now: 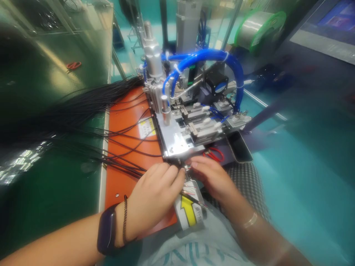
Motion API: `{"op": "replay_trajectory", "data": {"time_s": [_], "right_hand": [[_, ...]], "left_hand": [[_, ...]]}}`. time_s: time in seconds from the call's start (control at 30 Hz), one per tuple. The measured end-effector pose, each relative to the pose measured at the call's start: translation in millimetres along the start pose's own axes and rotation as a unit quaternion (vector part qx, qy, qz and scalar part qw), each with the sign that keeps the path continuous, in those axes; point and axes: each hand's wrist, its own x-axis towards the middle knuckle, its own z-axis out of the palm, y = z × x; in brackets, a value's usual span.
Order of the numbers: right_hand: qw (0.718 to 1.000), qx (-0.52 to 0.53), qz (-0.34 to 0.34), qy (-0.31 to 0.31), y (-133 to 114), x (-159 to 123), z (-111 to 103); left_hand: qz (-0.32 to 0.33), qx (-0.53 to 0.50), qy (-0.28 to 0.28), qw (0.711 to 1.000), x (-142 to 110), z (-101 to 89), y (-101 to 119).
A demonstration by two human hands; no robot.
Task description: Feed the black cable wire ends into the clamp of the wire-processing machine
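My left hand (pixel 155 195) is closed at the front end of a small metal machine (pixel 179 142), its fingers bent around a black cable that mostly hides beneath them. Several black cables (pixel 130 168) run in under this hand from the left. Close to its fingertips is my right hand (pixel 212 177), with thumb and forefinger drawn together by a small metal fitting (pixel 188 168); whatever they pinch is too small to make out. Just below both hands, stripped wire ends (pixel 190 190) lie over a white plate with a yellow arrow (pixel 189 212).
An orange bench top (pixel 124 122) carries the machine, and a thick bundle of black cables (pixel 83 99) crosses it. Blue air hoses (pixel 205 55) arch over the machine. Red-handled pliers or scissors (pixel 215 154) and a phone (pixel 240 147) lie to the right. A wire spool (pixel 257 31) stands behind.
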Motion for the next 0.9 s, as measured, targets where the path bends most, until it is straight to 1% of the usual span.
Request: {"op": "replay_trajectory", "data": {"time_s": [0.1,0.2,0.27,0.33,0.43,0.53,0.6,0.7,0.73,0.8,0.9], "right_hand": [[1.0,-0.008,-0.009,0.01,-4,-1,3],[0.999,-0.048,-0.018,-0.005,-6,-1,5],[0.997,-0.071,-0.02,-0.015,-7,0,5],[0.995,-0.092,-0.027,-0.013,-9,0,5],[0.99,-0.136,-0.034,-0.01,-13,-1,5],[0.983,-0.178,-0.038,-0.012,-17,-2,6],[0.984,-0.177,-0.03,-0.011,-16,-2,6],[0.989,-0.148,0.013,-0.011,-14,-1,7],[0.989,-0.146,0.021,-0.012,-14,-1,7],[0.986,-0.168,0.013,-0.009,-12,0,6],[0.97,-0.238,-0.04,0.015,-12,-2,0]], "left_hand": [[0.014,-0.003,0.033,0.999,-3,1.9,-1],[0.024,-0.006,0.055,0.998,-3,2.8,0],[0.028,-0.003,0.063,0.998,-3,3.4,-1],[0.029,-0.002,0.063,0.998,-3,3.6,-1],[0.022,0.003,0.045,0.999,-2,1.9,-1],[0.008,0.017,-0.009,1.0,-1,-2.6,1],[-0.007,0.023,-0.051,0.998,-1,-6.4,5],[-0.051,0.045,-0.094,0.993,-5,-11.5,13],[-0.067,0.062,-0.1,0.991,-7,-12.8,15],[-0.08,0.094,-0.092,0.988,-12,-14.8,19],[-0.06,0.112,-0.066,0.99,-17,-17.1,23]]}}
